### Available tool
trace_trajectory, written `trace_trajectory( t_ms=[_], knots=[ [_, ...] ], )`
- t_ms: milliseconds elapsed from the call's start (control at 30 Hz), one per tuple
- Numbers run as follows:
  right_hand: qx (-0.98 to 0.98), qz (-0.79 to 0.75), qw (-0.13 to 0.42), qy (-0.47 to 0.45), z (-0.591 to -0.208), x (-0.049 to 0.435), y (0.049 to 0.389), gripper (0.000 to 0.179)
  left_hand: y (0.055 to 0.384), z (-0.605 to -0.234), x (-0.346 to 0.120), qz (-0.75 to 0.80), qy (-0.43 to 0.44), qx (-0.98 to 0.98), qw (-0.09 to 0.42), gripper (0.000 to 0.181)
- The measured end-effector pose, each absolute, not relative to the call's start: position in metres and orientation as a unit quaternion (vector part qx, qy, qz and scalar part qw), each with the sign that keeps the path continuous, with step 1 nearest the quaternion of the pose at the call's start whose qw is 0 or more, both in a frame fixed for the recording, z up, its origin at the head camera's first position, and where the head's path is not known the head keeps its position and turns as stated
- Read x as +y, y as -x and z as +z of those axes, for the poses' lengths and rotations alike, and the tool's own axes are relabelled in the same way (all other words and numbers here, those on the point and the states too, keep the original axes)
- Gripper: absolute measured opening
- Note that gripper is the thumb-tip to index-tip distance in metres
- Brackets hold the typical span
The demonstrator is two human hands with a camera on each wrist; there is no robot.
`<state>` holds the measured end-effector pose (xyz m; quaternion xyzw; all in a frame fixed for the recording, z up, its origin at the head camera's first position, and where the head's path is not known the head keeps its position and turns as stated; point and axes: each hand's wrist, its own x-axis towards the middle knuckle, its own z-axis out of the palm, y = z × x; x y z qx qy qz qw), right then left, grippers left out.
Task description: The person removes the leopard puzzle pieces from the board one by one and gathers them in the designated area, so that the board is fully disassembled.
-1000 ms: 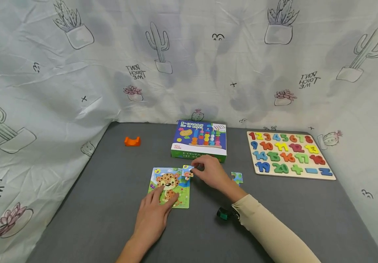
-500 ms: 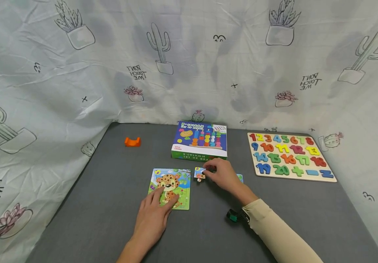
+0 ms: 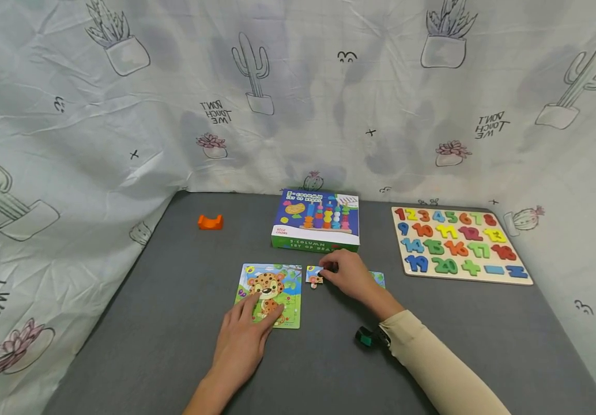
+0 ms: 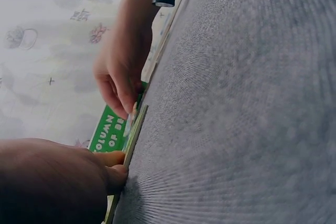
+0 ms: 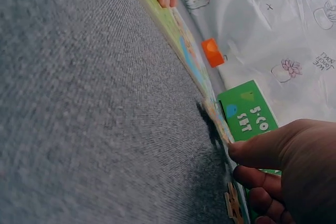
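Observation:
A leopard-cub jigsaw puzzle board [image 3: 290,308] lies flat on the grey table. My left hand [image 3: 243,334] rests on its lower left part, fingers spread over the picture and covering some of it. To the right of the board's upper corner, my right hand [image 3: 349,275] pinches a small puzzle piece [image 3: 313,275] between thumb and fingers. A gap separates this piece from the board. In the right wrist view the pinched piece [image 5: 218,120] is seen edge-on, tilted over the cloth. Another puzzle piece [image 3: 378,279], green and blue, lies partly hidden behind the right hand.
Behind the right hand stands a bead-set box [image 3: 315,222]. A wooden number board [image 3: 461,246] lies at the right. An orange plastic piece [image 3: 210,222] sits at the back left. Patterned curtain [image 3: 298,115] closes off the back and sides.
My right hand has drawn the puzzle piece from the board's upper right corner to the right, then held it nearly still. My left hand has stayed on the board.

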<state>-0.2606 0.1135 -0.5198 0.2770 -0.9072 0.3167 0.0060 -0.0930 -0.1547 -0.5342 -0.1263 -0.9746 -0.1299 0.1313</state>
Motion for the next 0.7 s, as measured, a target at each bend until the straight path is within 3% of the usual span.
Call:
trace_trajectory(
  t_ms=[700],
  knots=[
    [-0.910,0.286,0.013,-0.299,-0.5154,0.1070,0.2545,0.017,0.0974,-0.5342,-0.1565,-0.118,0.129,-0.975,0.139,0.038]
  ],
)
